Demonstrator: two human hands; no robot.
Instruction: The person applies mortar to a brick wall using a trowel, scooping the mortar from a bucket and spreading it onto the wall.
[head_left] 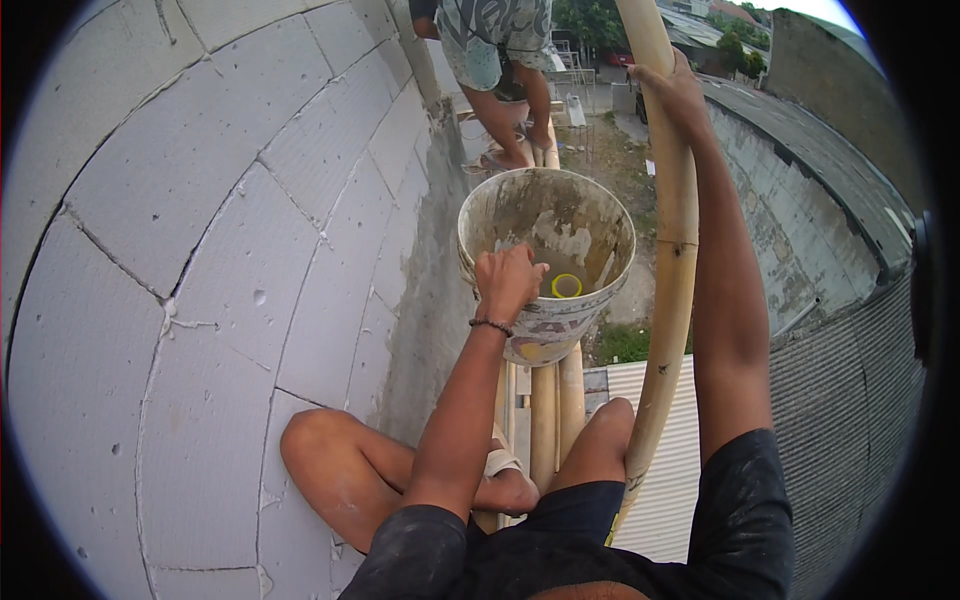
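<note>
A stained white plastic bucket [560, 330] stands on bamboo poles [544, 420] between my bare knees. My left hand [508, 275], fingers curled, is over its near left rim; what it grips is hidden. Inside the bucket, a yellow ring-shaped object [566, 286] shows in murky grey contents. My right hand [672, 92] is wrapped round an upright bamboo pole [660, 300] on the right, high up near the frame's top.
A block wall [230, 250] with pale joints fills the left. Another person [495, 70] is ahead on the poles, feet beside them. Below right lie a corrugated roof [660, 450], grassy ground [630, 345] and a weathered concrete wall [780, 230].
</note>
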